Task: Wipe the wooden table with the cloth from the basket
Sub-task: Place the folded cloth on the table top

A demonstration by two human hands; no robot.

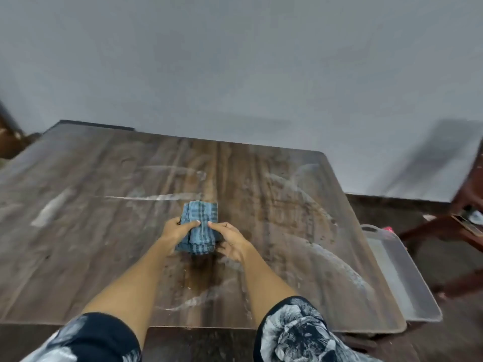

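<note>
A folded blue checked cloth [200, 226] lies on the middle of the dark wooden table [104, 205]. My left hand [177, 229] grips its left side, thumb laid across the top. On the cloth's right side, my right hand [231, 241] pinches the fold with thumb and fingers. White smears and damp streaks mark the tabletop around the cloth and toward the right edge.
A clear plastic basket [400, 273] sits on the floor just off the table's right edge. A reddish wooden chair [462, 226] stands further right. A grey wall runs behind the table's far edge.
</note>
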